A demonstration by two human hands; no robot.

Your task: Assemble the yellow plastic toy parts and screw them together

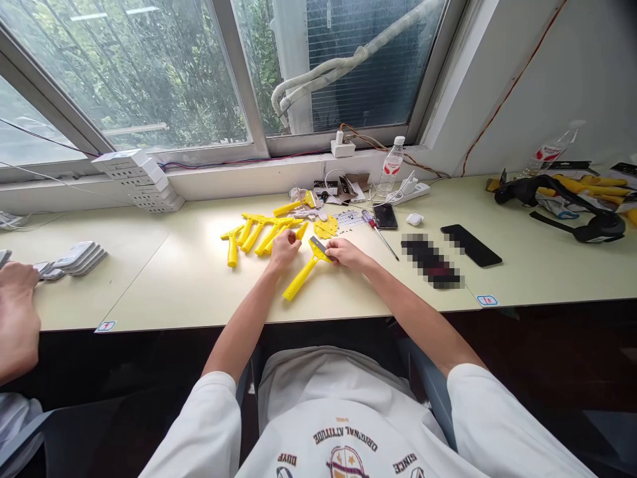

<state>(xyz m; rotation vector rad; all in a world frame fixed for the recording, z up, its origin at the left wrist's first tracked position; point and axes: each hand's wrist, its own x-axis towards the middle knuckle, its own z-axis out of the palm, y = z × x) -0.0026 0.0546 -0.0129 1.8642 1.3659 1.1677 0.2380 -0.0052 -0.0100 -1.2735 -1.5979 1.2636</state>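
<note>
A yellow scraper (302, 279) with a grey blade lies slantwise at the table's front, its handle toward me. My right hand (347, 255) is closed, pinching the blade end. To its left, my left hand (285, 251) has its fingers pinched together at a small yellow plastic piece (301, 230); its exact shape is partly hidden. Behind that hand, several yellow scraper handles (253, 234) lie in a loose row. Flat yellow plastic pieces (326, 227) are heaped beyond the scraper. Further back rests another yellow scraper (293, 205), near a whitish glove (318, 214).
A screwdriver (381, 235), small screws on a sheet (350, 219) and a phone (385, 216) are right of the heap. Beyond stand a water bottle (391, 167) and power strip (409, 190). Another phone (471, 245) lies right. At left, a co-worker's hand (18, 277) is beside stacked grey pieces (82, 257).
</note>
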